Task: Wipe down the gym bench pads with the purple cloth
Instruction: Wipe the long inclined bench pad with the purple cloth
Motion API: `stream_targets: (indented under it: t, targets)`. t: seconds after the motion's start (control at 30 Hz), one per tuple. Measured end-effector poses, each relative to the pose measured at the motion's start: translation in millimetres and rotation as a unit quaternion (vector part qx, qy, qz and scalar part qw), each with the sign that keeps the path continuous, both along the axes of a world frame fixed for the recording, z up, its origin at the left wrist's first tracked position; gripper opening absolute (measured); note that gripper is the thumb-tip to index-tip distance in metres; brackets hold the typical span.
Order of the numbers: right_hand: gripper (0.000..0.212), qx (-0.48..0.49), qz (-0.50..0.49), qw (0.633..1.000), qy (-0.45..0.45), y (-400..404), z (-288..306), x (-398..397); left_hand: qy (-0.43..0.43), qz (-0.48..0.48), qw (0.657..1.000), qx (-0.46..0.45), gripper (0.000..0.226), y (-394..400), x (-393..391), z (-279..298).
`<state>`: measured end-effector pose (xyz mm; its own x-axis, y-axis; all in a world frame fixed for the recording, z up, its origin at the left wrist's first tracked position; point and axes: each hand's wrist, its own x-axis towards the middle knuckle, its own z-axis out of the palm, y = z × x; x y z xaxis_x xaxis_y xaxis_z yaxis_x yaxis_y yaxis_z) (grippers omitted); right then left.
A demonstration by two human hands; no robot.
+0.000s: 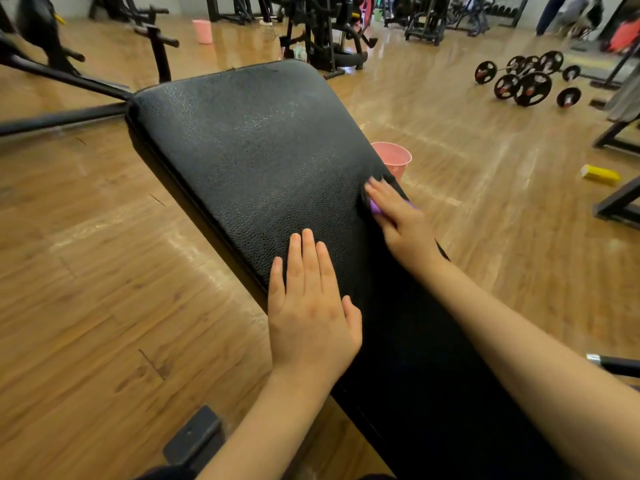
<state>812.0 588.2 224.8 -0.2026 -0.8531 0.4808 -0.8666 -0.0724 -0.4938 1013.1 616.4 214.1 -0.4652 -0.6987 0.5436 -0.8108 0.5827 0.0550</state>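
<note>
Pressing flat on the black bench pad (263, 150), the left hand (311, 306) lies palm down near the pad's left edge, its fingers (308, 261) straight, close together and holding nothing. The right hand (401, 223) rests further up, at the pad's right edge, on top of the purple cloth (375, 207). Only a small purple patch shows beneath the palm and beside the wrist, so most of the cloth is hidden. The right fingers (379, 188) are blurred; they seem laid out over the cloth, but how far they curl round it cannot be told.

The pad runs away from the person at a slant over a wooden floor (104, 271), its grained surface catching light near the middle. Just beyond the right hand, a pink bucket (394, 159) stands on the floor beside the pad. Further right lie barbells with black plates (530, 84) and a yellow block (601, 174). Another pink bucket (202, 31) stands far back among dark gym machines (322, 29).
</note>
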Motion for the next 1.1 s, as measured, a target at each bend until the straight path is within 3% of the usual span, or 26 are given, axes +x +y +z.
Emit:
stream_targets:
  t: [0.2, 0.3, 0.47, 0.6, 0.93, 1.1]
  targets:
    - [0.048, -0.002, 0.028, 1.0, 0.004, -104.9, 76.8, 22.2, 0.004, -0.023, 1.0, 0.012, 0.071, 0.5, 1.9, 2.0]
    - [0.049, -0.049, 0.02, 0.998, -0.03, -93.7, 63.1, 24.1, 0.068, -0.028, 0.997, -0.004, 0.073, -13.9, 8.9, 18.8]
    - [0.048, -0.064, -0.01, 0.996, -0.064, -45.7, 24.0, 15.2, 0.148, 0.081, 0.986, -0.01, 0.077, -61.7, 42.2, 35.0]
    - [0.044, -0.072, -0.043, 0.994, -0.07, -30.2, 9.6, 14.8, 0.182, 0.057, 0.982, 0.01, 0.075, -62.4, 36.4, 22.4]
    - [0.046, -0.007, 0.011, 1.0, 0.013, -157.5, 115.2, 19.7, 0.21, 0.029, 0.977, 0.001, 0.075, -66.9, 35.1, 19.1]
    - [0.048, -0.029, 0.024, 0.999, -0.018, -158.8, 108.8, 7.6, 0.212, 0.019, 0.977, 0.002, 0.075, -67.4, 36.2, 18.2]
